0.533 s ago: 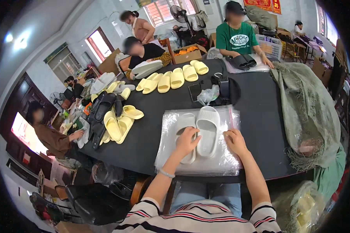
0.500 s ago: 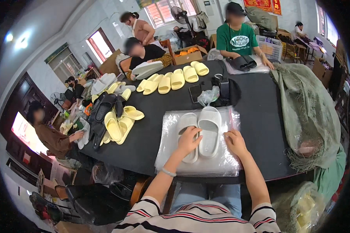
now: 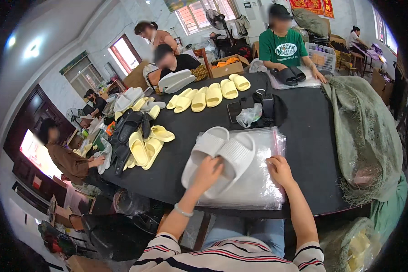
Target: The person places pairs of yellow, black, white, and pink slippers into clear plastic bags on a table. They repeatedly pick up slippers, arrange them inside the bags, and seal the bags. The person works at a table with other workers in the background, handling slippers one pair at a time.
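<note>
My left hand grips a pair of light grey slide slippers near their inner edges. The pair is tilted, toes pointing away and to the right, over a stack of clear plastic bags. The slippers look slightly blurred by motion, and my fingertips are partly hidden between them. At the right side of the stack, my right hand has its fingers pinched together at the top bag's edge. The film between those fingertips is hard to make out.
Yellow slippers stand in a row across the black table. More yellow slides and black slippers pile up at left. A phone lies beyond the bags; a green mesh sack drapes the right edge. Co-workers sit around.
My left hand has taken hold of both grey slippers and shifted them left, turning them on the bags. My right hand stays at the stack's right edge, fingers more closed.
</note>
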### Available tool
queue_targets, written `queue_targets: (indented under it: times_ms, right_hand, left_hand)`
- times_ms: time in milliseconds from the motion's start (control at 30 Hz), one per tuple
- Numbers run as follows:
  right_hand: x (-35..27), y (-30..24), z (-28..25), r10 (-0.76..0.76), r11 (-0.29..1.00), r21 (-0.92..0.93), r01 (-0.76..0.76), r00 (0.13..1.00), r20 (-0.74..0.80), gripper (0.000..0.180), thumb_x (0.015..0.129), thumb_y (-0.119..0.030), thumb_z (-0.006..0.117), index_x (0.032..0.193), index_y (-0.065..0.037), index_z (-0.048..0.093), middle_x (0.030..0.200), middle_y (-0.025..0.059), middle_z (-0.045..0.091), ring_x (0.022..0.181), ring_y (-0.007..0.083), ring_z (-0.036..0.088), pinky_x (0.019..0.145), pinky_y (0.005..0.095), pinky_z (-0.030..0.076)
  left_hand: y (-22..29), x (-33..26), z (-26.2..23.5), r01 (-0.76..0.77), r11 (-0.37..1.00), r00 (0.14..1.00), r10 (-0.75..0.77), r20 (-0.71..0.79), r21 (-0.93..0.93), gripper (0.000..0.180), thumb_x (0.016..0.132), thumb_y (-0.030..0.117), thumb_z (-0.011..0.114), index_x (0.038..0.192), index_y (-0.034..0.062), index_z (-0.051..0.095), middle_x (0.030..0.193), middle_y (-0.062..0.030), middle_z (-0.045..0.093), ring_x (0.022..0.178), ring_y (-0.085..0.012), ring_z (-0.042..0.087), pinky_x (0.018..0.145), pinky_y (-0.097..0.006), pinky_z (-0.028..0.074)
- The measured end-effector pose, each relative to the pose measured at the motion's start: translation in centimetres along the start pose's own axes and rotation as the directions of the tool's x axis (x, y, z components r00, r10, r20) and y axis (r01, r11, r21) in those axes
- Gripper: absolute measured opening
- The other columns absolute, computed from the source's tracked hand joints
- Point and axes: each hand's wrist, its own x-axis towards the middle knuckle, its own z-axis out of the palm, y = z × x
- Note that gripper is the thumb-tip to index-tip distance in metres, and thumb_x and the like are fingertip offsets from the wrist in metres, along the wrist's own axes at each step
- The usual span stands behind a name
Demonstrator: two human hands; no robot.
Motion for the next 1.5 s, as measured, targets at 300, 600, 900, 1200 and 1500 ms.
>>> queue_targets:
  times_ms: [300, 600, 900, 1200, 1500]
  right_hand:
    - [-0.2, 0.2, 0.0, 0.013, 1.0, 0.012, -0.012, 1.0, -0.019, 0.021, 0.079, -0.005, 0.063, 0.099, -0.004, 0.066, 0.106, 0.0137, 0.06, 0.102, 0.0328, 0.056, 0.09, 0.0393, 0.046]
    - [0.5, 0.3, -0.2, -0.053, 0.994, 0.088, 0.063, 0.992, -0.117, 0.029, 0.076, -0.002, 0.061, 0.104, -0.006, 0.066, 0.112, 0.0147, 0.06, 0.106, 0.0339, 0.055, 0.095, 0.0396, 0.044]
    - [0.4, 5.1, -1.6, 0.537, 0.773, 0.506, -0.381, 0.819, -0.204, 0.061, 0.099, -0.036, 0.045, 0.145, 0.001, 0.03, 0.152, 0.0195, 0.028, 0.141, 0.03, 0.027, 0.115, 0.0371, 0.02]
    - [1.3, 1.0, -0.7, 0.412, 0.633, 0.646, -0.426, 0.892, 0.185, 0.07, 0.101, -0.05, 0.027, 0.148, 0.002, 0.02, 0.156, 0.0158, 0.016, 0.145, 0.0244, 0.013, 0.117, 0.0339, 0.01]
    - [-0.1, 3.2, 0.3, 0.297, 0.955, -0.038, -0.296, 0.934, 0.199, 0.06, 0.098, -0.041, 0.044, 0.14, 0.001, 0.04, 0.145, 0.0256, 0.037, 0.137, 0.0354, 0.033, 0.114, 0.0399, 0.024]
  left_hand:
    - [-15.8, 5.8, -13.8, 0.14, 0.99, 0.967, -0.133, -0.217, 0.017, 0.025, 0.076, 0.005, 0.061, 0.1, 0.0048, 0.068, 0.095, -0.0095, 0.066, 0.091, -0.0212, 0.061, 0.082, -0.033, 0.047]
    - [-24.4, 13.0, -20.3, 0.246, 0.969, 0.773, -0.18, -0.609, 0.026, 0.052, 0.075, 0.018, 0.073, 0.12, -0.0019, 0.056, 0.108, -0.0196, 0.06, 0.102, -0.0305, 0.058, 0.09, -0.038, 0.045]
    - [-18.5, -0.2, -3.2, 0.527, 0.61, 0.813, -0.564, 0.143, -0.592, 0.081, 0.095, 0.052, 0.047, 0.147, -0.0037, 0.02, 0.151, -0.0193, 0.026, 0.141, -0.0266, 0.023, 0.115, -0.037, 0.016]
    - [-17.3, -2.2, 1.2, 0.558, 0.392, 0.826, -0.35, 0.443, -0.731, 0.079, 0.098, 0.05, 0.041, 0.148, -0.0045, 0.013, 0.155, -0.0181, 0.018, 0.143, -0.0264, 0.019, 0.117, -0.037, 0.016]
    - [-15.9, -2.5, 3.2, 0.206, 0.974, 0.976, -0.212, 0.055, 0.094, 0.059, 0.096, 0.025, 0.048, 0.144, -0.0024, 0.029, 0.148, -0.0262, 0.03, 0.139, -0.0384, 0.027, 0.114, -0.042, 0.022]
